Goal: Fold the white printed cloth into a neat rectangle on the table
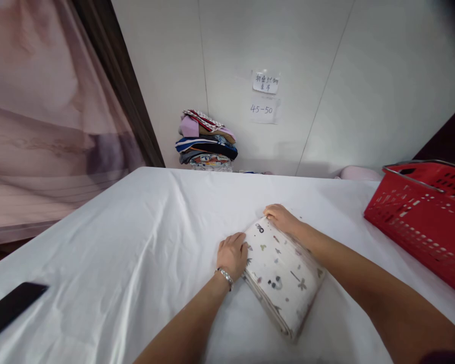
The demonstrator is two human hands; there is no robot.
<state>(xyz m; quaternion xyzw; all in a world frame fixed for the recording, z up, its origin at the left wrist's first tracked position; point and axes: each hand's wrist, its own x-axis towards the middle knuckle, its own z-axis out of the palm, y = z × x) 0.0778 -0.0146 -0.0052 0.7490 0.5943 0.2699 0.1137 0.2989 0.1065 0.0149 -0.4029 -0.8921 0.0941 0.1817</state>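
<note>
A folded white cloth (278,270) with small printed figures in grey, green and brown lies at an angle on the white-covered table (109,253). At its far corner my right hand (282,218) has its fingers closed on the edge. My left hand (233,255), with a silvery bracelet at the wrist, grips the cloth's left side near the upper left corner; its thumb lies by the edge. Several layers show along the near left edge of the cloth. Part of the right side is behind my right forearm.
A red plastic basket (413,222) with a metal handle stands at the right. Beyond the far table edge, a stack of folded fabrics (207,141) rises against the wall. A dark flat object (13,308) lies at the near left; a pink curtain (41,126) hangs behind.
</note>
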